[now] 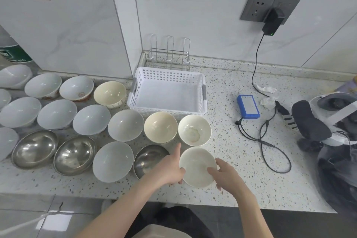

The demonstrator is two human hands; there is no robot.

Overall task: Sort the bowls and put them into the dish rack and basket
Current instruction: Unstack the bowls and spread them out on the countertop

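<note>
Several bowls stand in rows on the speckled counter. A cream bowl (197, 166) sits at the front, and both hands grip it: my left hand (170, 168) on its left rim with the forefinger pointing up, my right hand (225, 174) on its right rim. Behind it stand two more cream bowls (194, 129) (160, 126). White bowls (113, 160) and steel bowls (75, 153) fill the left side. An empty white perforated basket (167, 75) lies further back, with a wire dish rack (168, 54) behind it by the wall.
A blue battery pack (248, 105) with a black cable (270, 141) lies right of the basket, plugged into a wall socket (270, 9). A headset (332, 120) and a dark bag (338, 176) occupy the right edge. The counter's front edge runs just below my hands.
</note>
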